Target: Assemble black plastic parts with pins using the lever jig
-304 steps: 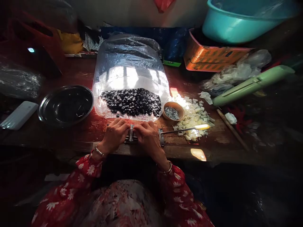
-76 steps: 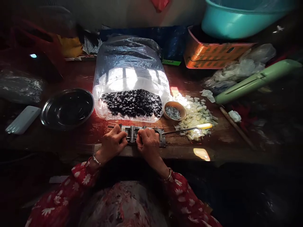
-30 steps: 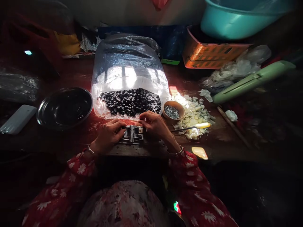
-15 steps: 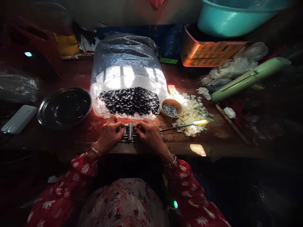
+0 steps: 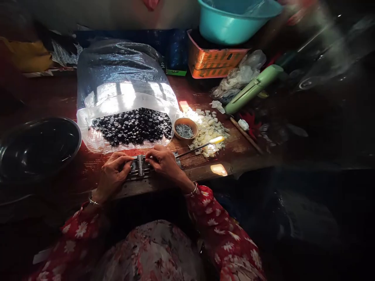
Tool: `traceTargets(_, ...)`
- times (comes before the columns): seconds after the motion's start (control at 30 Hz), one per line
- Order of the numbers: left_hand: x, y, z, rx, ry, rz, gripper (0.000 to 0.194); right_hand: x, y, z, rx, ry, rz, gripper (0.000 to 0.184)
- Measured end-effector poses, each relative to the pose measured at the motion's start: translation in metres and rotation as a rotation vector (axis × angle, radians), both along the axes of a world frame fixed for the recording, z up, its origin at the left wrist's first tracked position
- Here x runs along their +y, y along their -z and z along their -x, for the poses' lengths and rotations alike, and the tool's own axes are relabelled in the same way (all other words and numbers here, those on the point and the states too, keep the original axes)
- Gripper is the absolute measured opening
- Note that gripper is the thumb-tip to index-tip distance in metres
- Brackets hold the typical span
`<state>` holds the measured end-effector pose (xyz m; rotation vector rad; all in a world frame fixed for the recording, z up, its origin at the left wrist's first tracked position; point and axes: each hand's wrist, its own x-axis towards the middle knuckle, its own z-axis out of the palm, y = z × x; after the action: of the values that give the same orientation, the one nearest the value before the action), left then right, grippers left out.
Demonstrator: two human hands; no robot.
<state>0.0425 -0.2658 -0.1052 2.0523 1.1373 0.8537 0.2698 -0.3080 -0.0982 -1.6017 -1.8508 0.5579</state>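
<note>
A small metal jig [image 5: 141,167] with a raised central block and side rods sits at the table's front edge. At its left end, my left hand [image 5: 113,173] is closed, thumb and forefinger pinched against something too small to make out. My right hand [image 5: 164,162] pinches at the other side of the block; what lies between its fingers is hidden. A thin metal rod with a yellow handle [image 5: 216,140] reaches from beside the right hand over pale small plastic pieces [image 5: 211,127]. Behind the jig, black round caps [image 5: 131,127] lie heaped at the mouth of a clear plastic bag [image 5: 117,74].
A round bowl of metal pins [image 5: 185,128] stands beside the pale pieces. To the left is a metal basin [image 5: 76,136]. Farther back are an orange basket [image 5: 216,62], a turquoise tub [image 5: 231,25] and a green cylinder [image 5: 253,89]. A wooden stick [image 5: 246,135] lies at right.
The view has turned to the right, so the table's things appear farther left. Both hands stay pinched at the jig, with little visible change in their grip.
</note>
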Motion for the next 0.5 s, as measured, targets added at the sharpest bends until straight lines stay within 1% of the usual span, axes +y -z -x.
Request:
traceTargets(0.07,0.0,0.003,0.001,-0.013,-0.002,-0.019,0.02,-0.002,-0.003,-0.011,0.14,-0.069,-0.02,0.008)
traceTargets(0.1,0.0,0.005,0.001,-0.023,-0.007,-0.029,0.02,-0.003,-0.004,-0.02,0.196,-0.073,-0.043,0.01)
traceTargets(0.13,0.001,0.007,0.001,-0.034,-0.013,-0.04,0.02,-0.003,-0.006,-0.03,0.226,-0.044,-0.076,0.012)
traceTargets(0.17,0.001,0.008,0.001,-0.045,-0.019,-0.054,0.019,-0.002,-0.007,-0.042,0.22,0.013,-0.113,0.013)
traceTargets(0.2,0.001,0.01,0.001,-0.051,-0.023,-0.068,0.019,0.0,-0.008,-0.055,0.173,0.088,-0.15,0.015)
traceTargets(0.27,0.001,0.012,0.0,-0.052,-0.035,-0.092,0.019,0.008,-0.011,-0.083,-0.032,0.261,-0.171,0.018)
traceTargets(0.33,0.001,0.013,0.0,-0.041,-0.042,-0.104,0.018,0.02,-0.014,-0.111,-0.303,0.414,-0.092,0.025)
traceTargets(0.37,0.001,0.014,0.0,-0.036,-0.044,-0.107,0.018,0.027,-0.015,-0.122,-0.404,0.464,-0.041,0.028)
traceTargets(0.43,0.001,0.014,0.0,-0.032,-0.045,-0.113,0.018,0.041,-0.016,-0.14,-0.506,0.512,0.034,0.032)
traceTargets(0.5,0.001,0.014,0.0,-0.03,-0.043,-0.115,0.018,0.054,-0.015,-0.149,-0.552,0.48,0.088,0.034)
